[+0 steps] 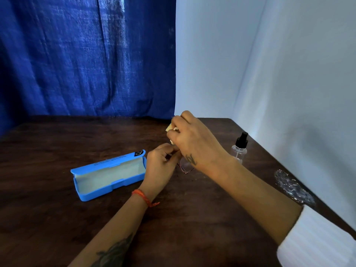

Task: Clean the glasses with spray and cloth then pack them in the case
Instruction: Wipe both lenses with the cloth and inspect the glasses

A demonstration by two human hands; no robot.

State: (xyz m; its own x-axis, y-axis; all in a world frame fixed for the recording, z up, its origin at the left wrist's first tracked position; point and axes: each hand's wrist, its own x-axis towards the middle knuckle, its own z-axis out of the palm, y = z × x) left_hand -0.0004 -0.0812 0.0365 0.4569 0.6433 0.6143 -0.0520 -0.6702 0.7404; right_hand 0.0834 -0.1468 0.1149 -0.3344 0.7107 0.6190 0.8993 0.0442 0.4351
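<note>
The left hand is just above the middle of the table, with its fingers curled, and it pinches the glasses at the frame. Only one lens with a thin reddish rim shows below the hands; the rest of the glasses is hidden. The right hand is at 1 o'clock from the left hand and touches it. Its fingers are bent around a small pale yellow cloth, and only a zigzag edge of the cloth comes out between the fingers at the far side.

The blue case lies open on the table at 9 o'clock from the hands, just beside the left hand. Its inside is light grey. On the lid there are dark lines of print and a small black logo at the far end, but the writing is too blurred to read.

The spray bottle stands upright at 3 o'clock from the hands, near the white wall. It is clear with a black spray head and shows no readable label.

On the left wrist there is an orange thread bracelet. The right arm has a white sleeve. A blue curtain hangs behind the table at 11 o'clock.
</note>
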